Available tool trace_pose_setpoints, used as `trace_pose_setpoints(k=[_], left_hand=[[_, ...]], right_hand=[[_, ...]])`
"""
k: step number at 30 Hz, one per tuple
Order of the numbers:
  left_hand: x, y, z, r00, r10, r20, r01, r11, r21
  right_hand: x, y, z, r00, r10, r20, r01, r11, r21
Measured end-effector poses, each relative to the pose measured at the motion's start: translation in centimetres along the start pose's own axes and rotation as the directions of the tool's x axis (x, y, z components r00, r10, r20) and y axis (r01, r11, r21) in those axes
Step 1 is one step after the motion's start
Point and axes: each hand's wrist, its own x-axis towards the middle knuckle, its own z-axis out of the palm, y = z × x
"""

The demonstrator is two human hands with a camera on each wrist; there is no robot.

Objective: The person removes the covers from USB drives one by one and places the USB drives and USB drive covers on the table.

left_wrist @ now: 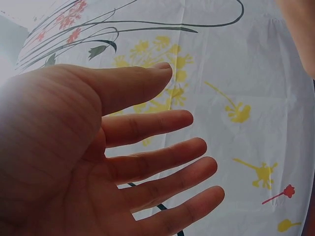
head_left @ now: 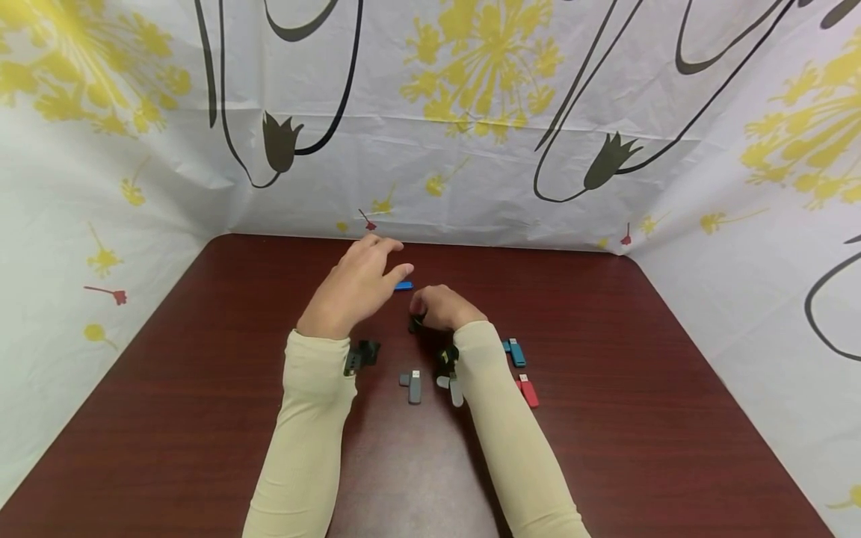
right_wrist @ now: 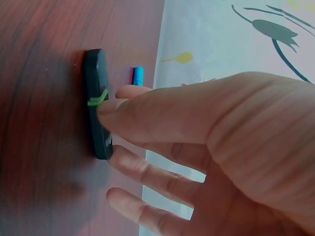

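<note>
My right hand [head_left: 440, 307] is low over the middle of the table. In the right wrist view its thumb and a finger pinch a black USB stick [right_wrist: 96, 128] with a green band round its middle. That stick is partly hidden by the hand in the head view. My left hand [head_left: 356, 282] is raised to the left, its fingers spread and holding nothing; the left wrist view shows the bare palm. Just past the left thumb lies a blue USB stick [head_left: 403, 285], partly covered.
Nearer on the dark table [head_left: 202, 418] lie a dark grey USB stick [head_left: 415, 388] and a lighter grey one [head_left: 456, 391]. Right of my right sleeve are a teal stick [head_left: 516, 353] and a red one [head_left: 528, 391]. A patterned white sheet [head_left: 403, 172] hangs behind the table.
</note>
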Motion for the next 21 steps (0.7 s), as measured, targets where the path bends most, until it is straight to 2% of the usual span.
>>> trace_pose_setpoints(k=[12,17,21], left_hand=[[0.1,0.1,0.1,1.0,-0.004,0.012,0.004,1.0,0.0],[0.1,0.1,0.1,1.0,-0.006,0.017,0.006,1.0,0.002],[0.1,0.2,0.1,1.0,-0.008,0.022,0.008,1.0,0.002]], right_hand=[[-0.2,0.7,0.5,0.999,0.045,0.01,-0.045,0.999,0.014],[-0.5,0.3,0.1,0.999,0.029,0.026,-0.029,0.999,-0.013],[-0.8,-0.2,-0.7,1.0,0.005,-0.002,-0.005,0.999,-0.035]])
